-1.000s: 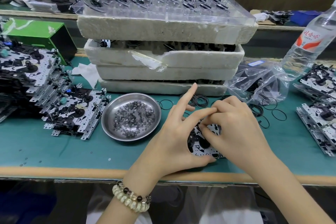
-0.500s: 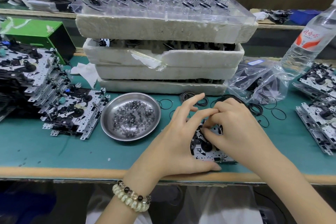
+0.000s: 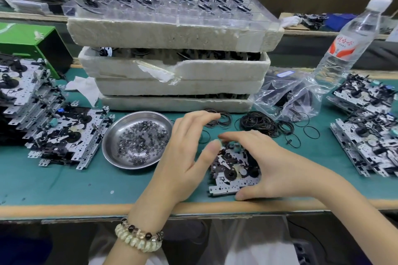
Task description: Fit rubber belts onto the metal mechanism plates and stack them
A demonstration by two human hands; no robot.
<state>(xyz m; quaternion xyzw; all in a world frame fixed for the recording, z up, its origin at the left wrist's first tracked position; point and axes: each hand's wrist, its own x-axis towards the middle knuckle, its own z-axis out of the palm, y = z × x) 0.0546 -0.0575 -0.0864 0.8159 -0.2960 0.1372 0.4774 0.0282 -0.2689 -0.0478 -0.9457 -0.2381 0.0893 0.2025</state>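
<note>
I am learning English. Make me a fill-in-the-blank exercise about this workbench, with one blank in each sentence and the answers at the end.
1. The right hand grips the mechanism plate, with its ___ on the plate's near edge.
2. The beaded bracelet is on the ___ wrist.
3. The box at the table's far left is ___.
4. The water bottle stands on the ___ side of the table.

Answers: thumb; left; green; right

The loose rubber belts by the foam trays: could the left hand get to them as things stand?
Likely yes. The left hand is open and empty, right beside the rubber belts, and nothing stands between them. The right hand grips the plate.
</note>
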